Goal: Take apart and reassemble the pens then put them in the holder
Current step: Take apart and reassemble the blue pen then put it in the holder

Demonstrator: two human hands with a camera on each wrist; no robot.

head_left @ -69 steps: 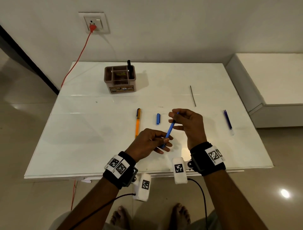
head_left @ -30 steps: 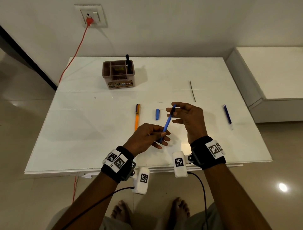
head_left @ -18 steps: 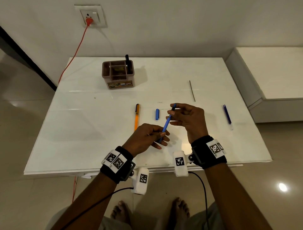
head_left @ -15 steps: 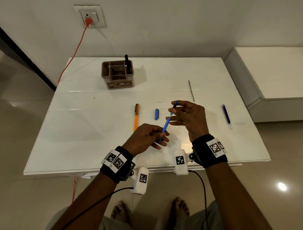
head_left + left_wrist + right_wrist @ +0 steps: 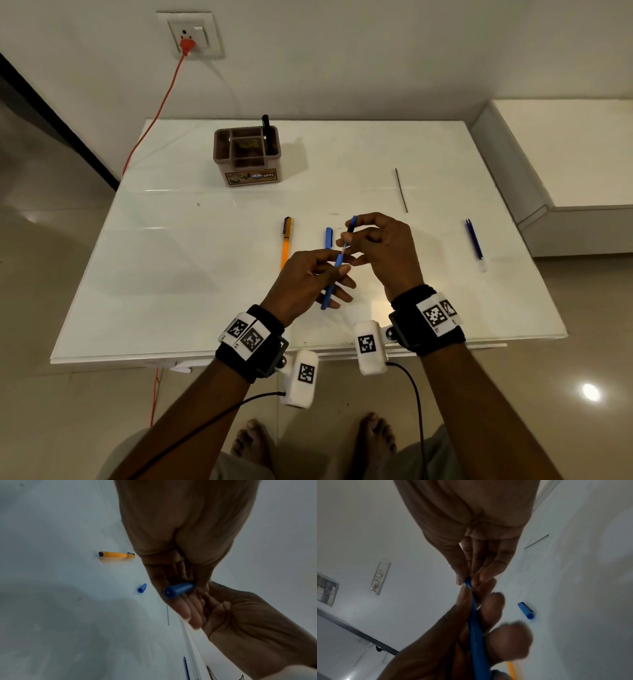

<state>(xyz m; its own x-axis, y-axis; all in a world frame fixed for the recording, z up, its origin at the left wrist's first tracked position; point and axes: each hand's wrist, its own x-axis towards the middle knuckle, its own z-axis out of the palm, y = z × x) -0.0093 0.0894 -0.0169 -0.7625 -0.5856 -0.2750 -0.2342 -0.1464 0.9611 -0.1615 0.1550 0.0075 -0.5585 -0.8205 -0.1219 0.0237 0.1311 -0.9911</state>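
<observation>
Head view: left hand (image 5: pixel 310 279) grips barrel (image 5: pixel 331 286) steady; right hand (image 5: pixel 383 250) pinches tip section (image 5: pixel 350 228), seemingly to separate it

Person wears a black strap on each wrist (image 5: pixel 255 342), w/ white tags printed in black-and-white square codes; the right band (image 5: pixel 428 318) has two such tags side by side. A white, rounded camera pod (image 5: pixel 301 378) hangs off each strap on a small metal ball joint, also w/ a square code, and a thin black cable (image 5: pixel 416 411) runs from each pod back along the forearm. Arms bare, feet (image 5: pixel 251 445) bare, grey-ish shorts at the bottom edge.
</observation>
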